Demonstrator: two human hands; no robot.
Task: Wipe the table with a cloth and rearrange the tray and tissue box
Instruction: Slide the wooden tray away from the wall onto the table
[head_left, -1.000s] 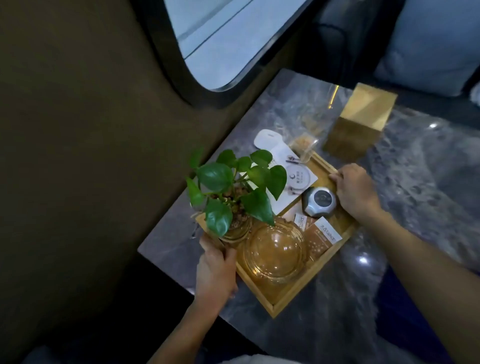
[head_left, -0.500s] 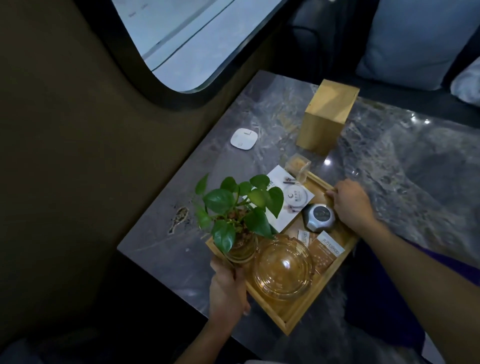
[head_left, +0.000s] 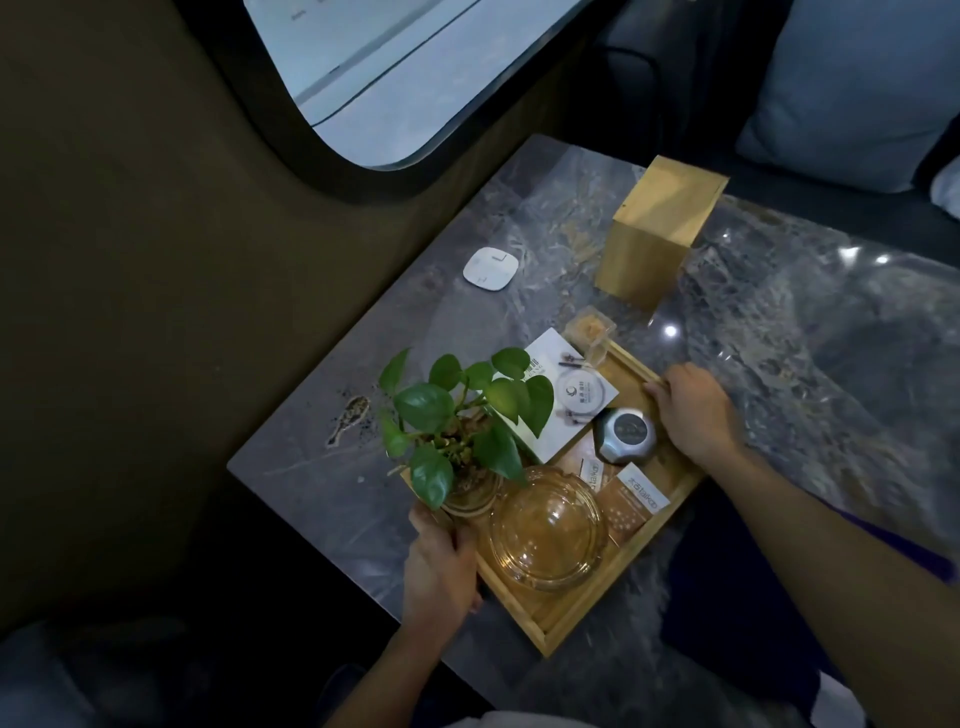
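Gripping one wooden tray (head_left: 574, 618) were two hands: left hand (head_left: 439, 564) closed on its near-left rim, right hand (head_left: 693, 410) closed on its far-right rim. Tray sat between them on the marble table (head_left: 810, 332), carrying one plant (head_left: 462, 415), one glass ashtray (head_left: 545, 530), one round gadget (head_left: 626, 434). One tissue box (head_left: 657, 231) stood farther off; one white pad (head_left: 491, 268) lay left of it.

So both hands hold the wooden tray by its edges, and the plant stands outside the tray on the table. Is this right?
Not quite. The head view shows the plant standing inside the tray, at its corner near the left hand. The rest holds: the right hand grips the opposite edge.
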